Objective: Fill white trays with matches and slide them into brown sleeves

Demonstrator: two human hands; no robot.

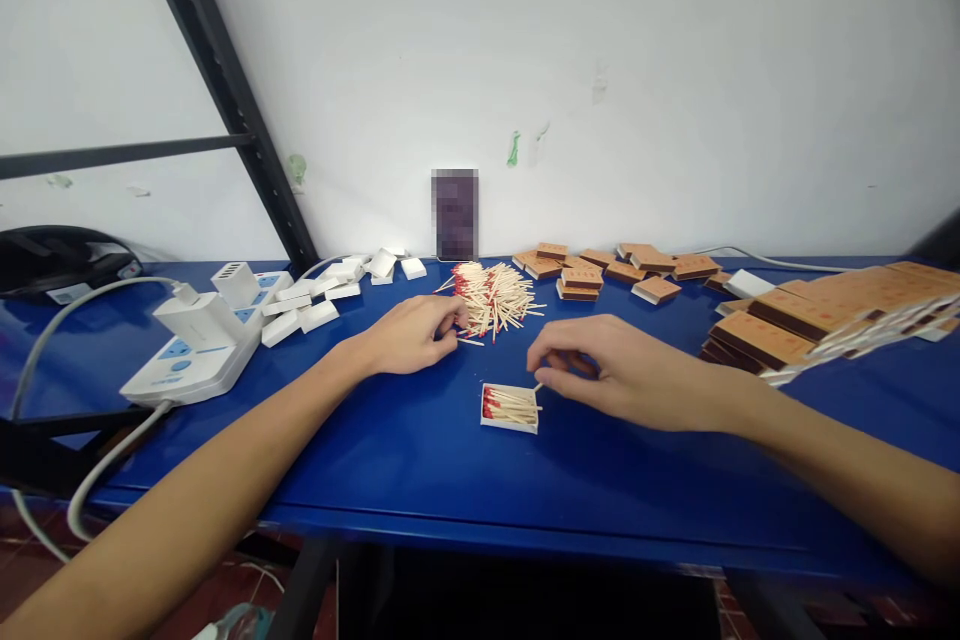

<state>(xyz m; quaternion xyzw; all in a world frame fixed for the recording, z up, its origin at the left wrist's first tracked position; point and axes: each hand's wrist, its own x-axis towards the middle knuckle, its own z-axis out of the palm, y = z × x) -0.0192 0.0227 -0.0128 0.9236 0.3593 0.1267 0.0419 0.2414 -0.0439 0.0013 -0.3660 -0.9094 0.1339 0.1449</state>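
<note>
A heap of red-tipped matches lies on the blue table in front of me. At its left edge is my left hand, fingers curled and closed together; whatever they pinch is hidden. Nearer to me sits a small white matchbox tray partly filled with matches, red heads to the left. My right hand is just above and right of this tray. Its thumb and finger pinch a match by one end, close to the tray's upper right corner.
White matchbox trays lie loose at the back left, beside a power strip with chargers and cables. Orange matchbox sleeves are scattered at the back right, with a larger stack farther right. A phone-like dark panel leans on the wall.
</note>
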